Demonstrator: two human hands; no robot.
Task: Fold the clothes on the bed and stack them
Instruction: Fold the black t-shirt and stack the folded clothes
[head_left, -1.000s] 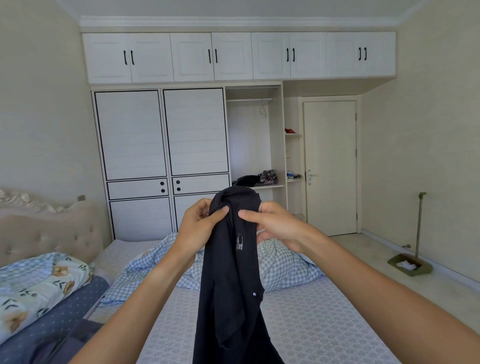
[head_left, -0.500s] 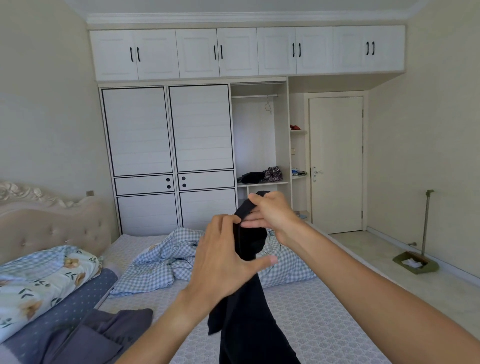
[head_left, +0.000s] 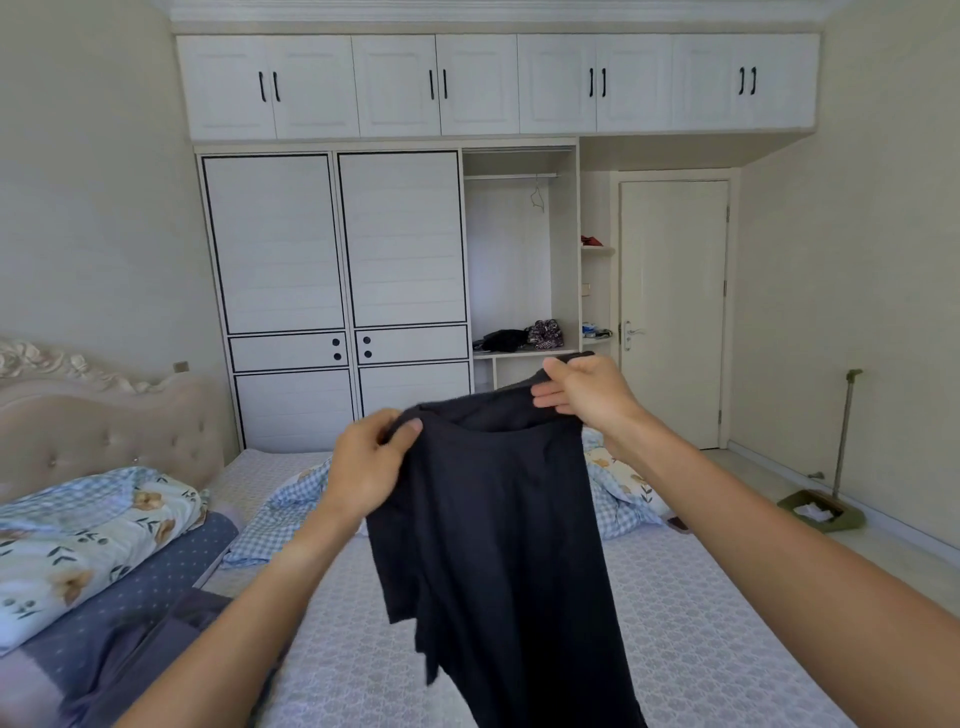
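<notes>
Hands at frame centre: my left hand (head_left: 371, 460) and right hand (head_left: 589, 392) pinch a dark garment's (head_left: 498, 530) top edge, right higher; its length hangs down over the bed (head_left: 691, 613).

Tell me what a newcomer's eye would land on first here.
First, the dark garment held up mid-frame above the bed, its top edge pinched by the left hand and, higher up, the right hand. Next, the white wardrobe filling the far wall, with one open bay. Then the rumpled checked quilt lying behind the garment.
</notes>
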